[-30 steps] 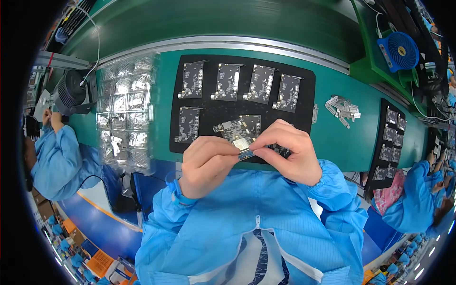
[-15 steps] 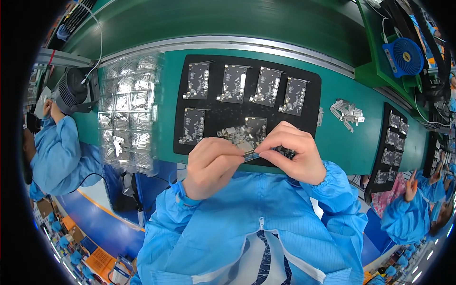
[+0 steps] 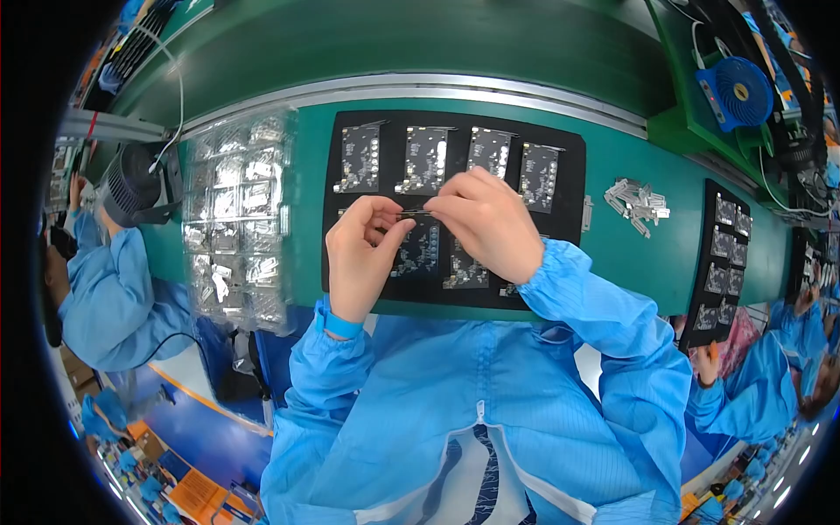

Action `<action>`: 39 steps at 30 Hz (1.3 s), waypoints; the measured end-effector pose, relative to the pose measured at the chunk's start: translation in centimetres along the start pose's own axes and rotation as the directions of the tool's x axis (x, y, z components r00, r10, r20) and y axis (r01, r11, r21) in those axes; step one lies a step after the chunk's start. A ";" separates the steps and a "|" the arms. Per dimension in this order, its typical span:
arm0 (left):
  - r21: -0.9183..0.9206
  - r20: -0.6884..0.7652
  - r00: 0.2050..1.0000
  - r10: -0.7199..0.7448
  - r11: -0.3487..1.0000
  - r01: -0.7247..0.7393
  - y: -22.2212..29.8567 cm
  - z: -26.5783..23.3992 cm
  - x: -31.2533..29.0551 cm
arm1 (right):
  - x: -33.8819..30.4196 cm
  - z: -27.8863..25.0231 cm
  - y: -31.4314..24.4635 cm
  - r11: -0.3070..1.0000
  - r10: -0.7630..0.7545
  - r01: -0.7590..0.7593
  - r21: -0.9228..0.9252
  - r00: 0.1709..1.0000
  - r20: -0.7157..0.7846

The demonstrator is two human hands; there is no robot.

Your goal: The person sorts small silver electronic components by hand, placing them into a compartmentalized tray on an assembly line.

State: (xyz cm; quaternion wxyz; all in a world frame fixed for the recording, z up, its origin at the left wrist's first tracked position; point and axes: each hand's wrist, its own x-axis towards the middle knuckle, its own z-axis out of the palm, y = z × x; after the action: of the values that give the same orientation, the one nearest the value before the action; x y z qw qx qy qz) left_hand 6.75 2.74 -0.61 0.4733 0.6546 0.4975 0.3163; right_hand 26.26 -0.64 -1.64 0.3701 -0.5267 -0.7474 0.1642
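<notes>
So, blue sleeves: both reach forward from the lower edge, elbows bent, a blue wristband on the left.
Left hand: raised upright from the wrist, fingers curled, thumb and forefinger in a narrow pinch on a thin strip.
Right hand: back upward, slanting in from the right, fingertips bunched narrow on that strip's other end.
Strip's look: edge-on, dark with a pale glint, over the black mat.
Dark circuit board: just below the strip, face dotted with bluish spots; whether joined to it or lying on the mat, I cannot tell.
Far row of boards: four across the mat's far half, black, studded with pale parts.
Worktop: green, clear compartment tray of metal pieces at left, loose metal brackets heaped at right.
Blue fan: beyond, upper right.
</notes>
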 end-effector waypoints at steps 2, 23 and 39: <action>0.143 -0.031 0.996 0.079 0.987 -0.074 0.2 0.3 0.4 | 0.3 0.6 0.4 1.000 -0.002 0.002 -0.005 1.000 -0.012; 0.695 0.339 0.853 0.396 0.506 -0.511 1.7 3.4 -0.8 | -10.2 -7.4 6.1 0.808 0.283 -0.431 -0.401 0.882 -0.378; 0.117 0.230 0.935 0.270 0.946 -0.302 4.0 3.1 -1.4 | -10.7 -8.3 5.9 0.823 0.265 -0.403 -0.401 0.896 -0.357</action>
State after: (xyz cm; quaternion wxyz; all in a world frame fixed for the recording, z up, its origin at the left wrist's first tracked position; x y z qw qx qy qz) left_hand 10.49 0.23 2.15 0.4214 0.7839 0.3659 0.2722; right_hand 38.03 -9.21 -3.93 0.3020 -0.7416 -0.5981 -0.0345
